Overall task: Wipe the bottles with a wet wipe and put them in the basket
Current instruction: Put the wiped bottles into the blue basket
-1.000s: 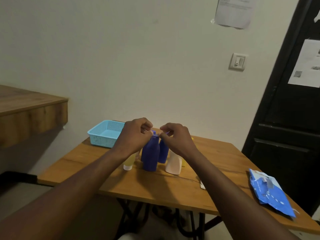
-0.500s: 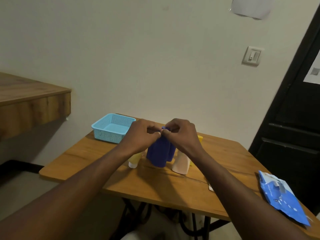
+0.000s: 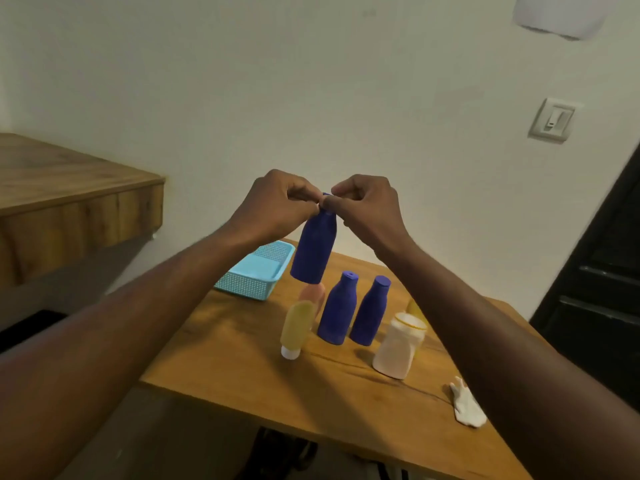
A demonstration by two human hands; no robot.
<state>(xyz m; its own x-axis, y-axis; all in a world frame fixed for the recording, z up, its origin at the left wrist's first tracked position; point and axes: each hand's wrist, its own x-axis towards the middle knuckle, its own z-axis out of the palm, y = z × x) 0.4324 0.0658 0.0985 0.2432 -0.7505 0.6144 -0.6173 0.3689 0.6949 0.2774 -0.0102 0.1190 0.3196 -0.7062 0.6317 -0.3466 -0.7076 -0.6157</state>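
Blue bottle [image 3: 314, 249], seemingly clear of table [image 3: 242, 372]

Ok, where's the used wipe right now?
The crumpled white wipe lies near the table's front right edge, beside the right forearm, past the white bottle.

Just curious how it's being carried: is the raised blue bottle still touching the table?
Apart. The head view shows the raised blue bottle pinched at its cap by the left hand and right hand, its base hanging clear above the table.
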